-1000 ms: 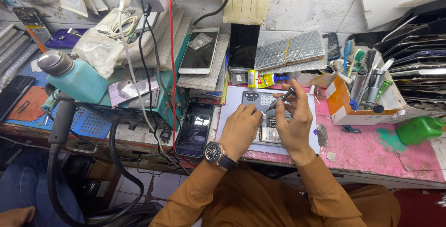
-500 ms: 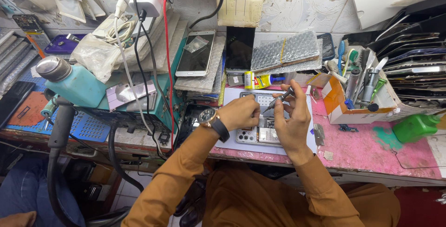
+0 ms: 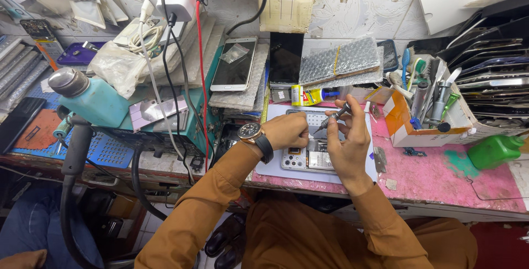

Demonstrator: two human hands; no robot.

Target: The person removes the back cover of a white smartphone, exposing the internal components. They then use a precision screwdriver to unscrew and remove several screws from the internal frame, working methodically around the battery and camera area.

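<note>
Right hand (image 3: pixel 348 147) grip: fingers pinched on a slim grey screwdriver (image 3: pixel 332 119), tip angled down-left onto the opened phone (image 3: pixel 309 156). Left hand (image 3: pixel 286 130) is curled into a loose fist on the phone's upper left part, pressing it down; can't tell if it holds anything. Wristwatch (image 3: pixel 252 133) with dark strap on that wrist, tan sleeves on both arms.

Phone lies back-open and flat on a white mat (image 3: pixel 264 169) at the front edge of the desk (image 3: pixel 441 178), between the two hands; metal shields and silver frame exposed.

Containers: orange-and-white cardboard box (image 3: pixel 402 123) just right of the hands, packed upright with brushes, tweezers and screwdrivers. Green plastic bottle (image 3: pixel 495 150) lies on its side further right. Teal bottle with metal cap (image 3: pixel 91 101) sits on the left.

Materials: bubble-wrap bundle with a yellow rubber band (image 3: pixel 339 60) behind the phone, yellow glue tube (image 3: pixel 309 95) just beside it, silver phone (image 3: pixel 235 64) lying on grey foam sheets.

Desk top is pink, scuffed, stained green near the bottle. Stack of dark phone screens (image 3: pixel 496 68) at far right. Black and red cables hang from chargers at the back wall.
</note>
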